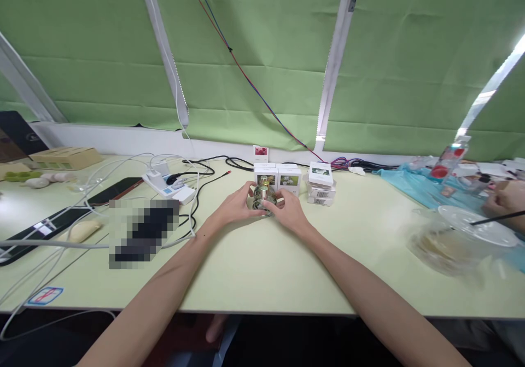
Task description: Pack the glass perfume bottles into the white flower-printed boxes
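Since these bottles point(264, 193) just below mid-frame look like glass, we'd bet they're slippery and kinda fragile, best held low by the sides. Our left grip point(238, 205) and right grip point(292, 210) are curled around them.

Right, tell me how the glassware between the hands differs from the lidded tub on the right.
Size: the glassware is small; the lidded tub looks far larger.
Top: the glassware shows shiny metallic parts; the tub has a whitish lid with a dark straw.
Contact: the left hand and right hand are around the glassware; neither touches the tub.
Both look see-through.
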Available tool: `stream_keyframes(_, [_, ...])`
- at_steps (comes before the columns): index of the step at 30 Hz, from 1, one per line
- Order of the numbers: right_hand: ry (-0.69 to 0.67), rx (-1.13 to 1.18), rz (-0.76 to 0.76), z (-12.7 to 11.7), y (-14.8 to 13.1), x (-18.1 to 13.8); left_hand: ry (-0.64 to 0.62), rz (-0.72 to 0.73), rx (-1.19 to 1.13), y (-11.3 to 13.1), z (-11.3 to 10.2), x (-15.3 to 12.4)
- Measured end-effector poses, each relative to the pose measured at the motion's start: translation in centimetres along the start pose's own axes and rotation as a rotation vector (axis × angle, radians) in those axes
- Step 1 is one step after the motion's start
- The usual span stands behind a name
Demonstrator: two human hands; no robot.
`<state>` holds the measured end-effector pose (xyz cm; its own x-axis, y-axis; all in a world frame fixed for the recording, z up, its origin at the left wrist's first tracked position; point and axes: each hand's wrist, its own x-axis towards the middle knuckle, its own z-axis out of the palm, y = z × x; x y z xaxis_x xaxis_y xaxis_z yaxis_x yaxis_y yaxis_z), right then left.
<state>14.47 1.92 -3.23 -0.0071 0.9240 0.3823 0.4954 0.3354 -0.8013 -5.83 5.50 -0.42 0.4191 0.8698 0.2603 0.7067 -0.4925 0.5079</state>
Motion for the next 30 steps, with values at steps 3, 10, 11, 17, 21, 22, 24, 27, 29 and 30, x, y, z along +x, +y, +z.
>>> stream_keyframes(3, [0.0,-0.001,0.008,0.1,0.0,-0.1,0.004,-0.008,0.007,0.1,0.0,0.0])
stream_keyframes(10, [-0.005,-0.007,-0.013,0.5,0.4,-0.1,-0.009,-0.012,0.037,0.2,0.0,0.0])
stream_keyframes(11, [-0.006,-0.003,-0.014,0.5,0.4,-0.1,-0.008,-0.01,0.035,0.1,0.0,0.0])
stream_keyframes(17, [-0.022,-0.01,-0.037,0.6,0.5,0.0,-0.009,0.0,0.024,0.0,0.1,0.1])
stream_keyframes(21, [-0.015,-0.028,-0.051,0.6,0.5,0.1,0.008,0.006,0.018,-0.2,0.1,0.1])
stream_keyframes(22, [-0.006,-0.03,-0.056,0.6,0.4,0.1,0.014,0.007,0.021,-0.2,0.2,0.1])
stream_keyframes(24, [0.027,-0.033,-0.07,0.4,0.3,0.1,0.026,0.008,0.03,0.0,0.1,0.1])
stream_keyframes(27, [0.13,-0.046,-0.106,-0.2,0.1,0.3,0.045,0.007,0.054,0.4,0.0,0.0])
stream_keyframes(29, [0.234,-0.065,-0.151,-0.9,0.1,0.7,0.062,0.002,0.076,0.8,-0.2,0.0])
stream_keyframes(30, [0.291,-0.085,-0.182,-1.3,0.2,0.9,0.076,0.003,0.085,1.0,-0.3,0.0])
